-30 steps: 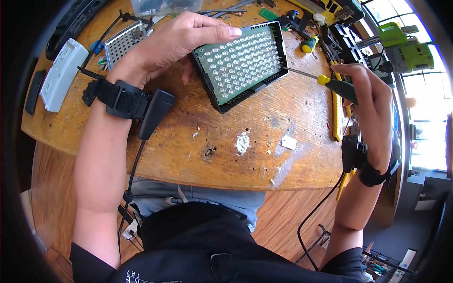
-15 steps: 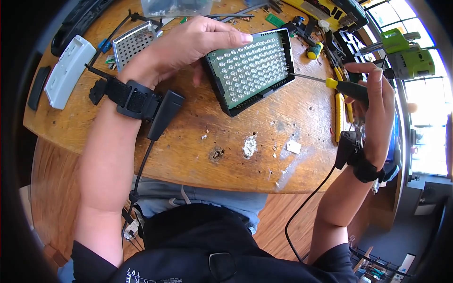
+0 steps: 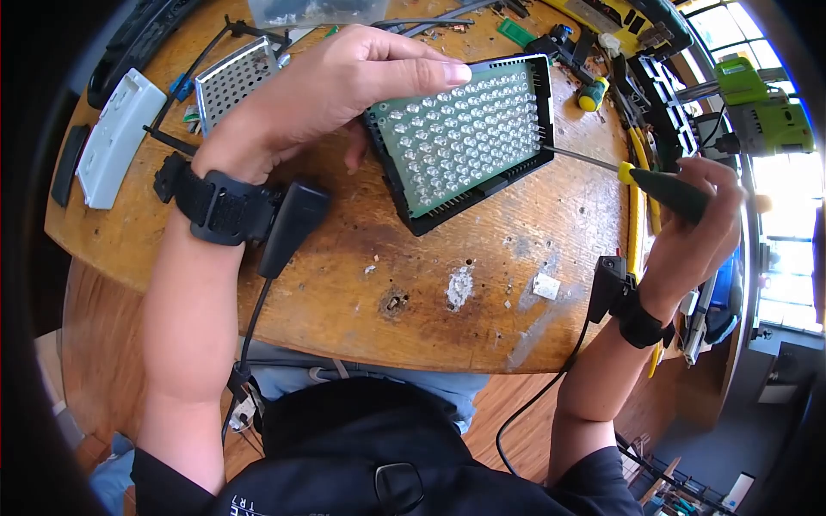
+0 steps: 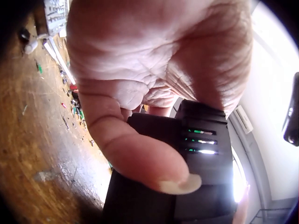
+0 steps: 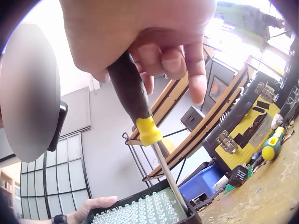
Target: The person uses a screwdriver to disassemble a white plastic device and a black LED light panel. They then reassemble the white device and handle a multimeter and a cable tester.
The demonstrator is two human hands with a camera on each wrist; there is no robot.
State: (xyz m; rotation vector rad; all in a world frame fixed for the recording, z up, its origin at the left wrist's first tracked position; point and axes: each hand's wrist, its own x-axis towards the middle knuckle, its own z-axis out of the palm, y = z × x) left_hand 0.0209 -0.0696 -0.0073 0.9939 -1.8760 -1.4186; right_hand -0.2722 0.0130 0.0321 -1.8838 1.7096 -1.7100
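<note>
Steadying LED panel [image 3: 460,129] while screwdriver [image 3: 658,185] works its right edge.
Left hand [image 3: 327,82] clamps panel, tilted; right hand [image 3: 697,228] wraps handle. Advice: seat tip squarely, push along shaft, avoid LEDs.

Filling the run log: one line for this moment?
left hand: holds LED panel tilted | right hand: grips screwdriver | tip: at panel's right edge

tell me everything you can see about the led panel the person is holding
The led panel is a rectangular black frame, plastic by the look of it, around a green circuit board covered in neat rows of clear domed LEDs, none visibly lit. It is tilted up off the wooden table, its lower corner near or on the wood. The left hand grips its far left side, fingers over the top edge and thumb behind. The metal tip of the screwdriver, held in the right hand, meets the frame's right edge.
</note>
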